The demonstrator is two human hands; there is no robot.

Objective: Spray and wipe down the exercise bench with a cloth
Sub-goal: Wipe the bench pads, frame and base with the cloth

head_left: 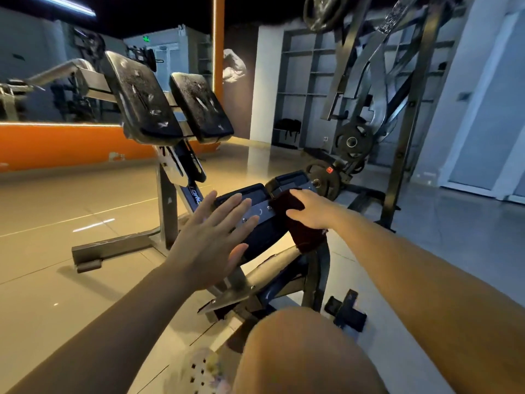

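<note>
Both hands reach toward the lower pads of the exercise bench (181, 177). Her or his right hand (308, 207) presses a dark red cloth (301, 231) against the near pad (264, 234), fingers bent over the cloth's top edge while the rest hangs down the pad's side. Left hand (211, 237) is spread flat, fingers straight and apart, holding nothing, just in front of the same pad. Two worn upper pads (170, 103) stand tilted above. A bare knee (306, 351) shows below; weight plates (352, 142) hang on a rack behind.
</note>
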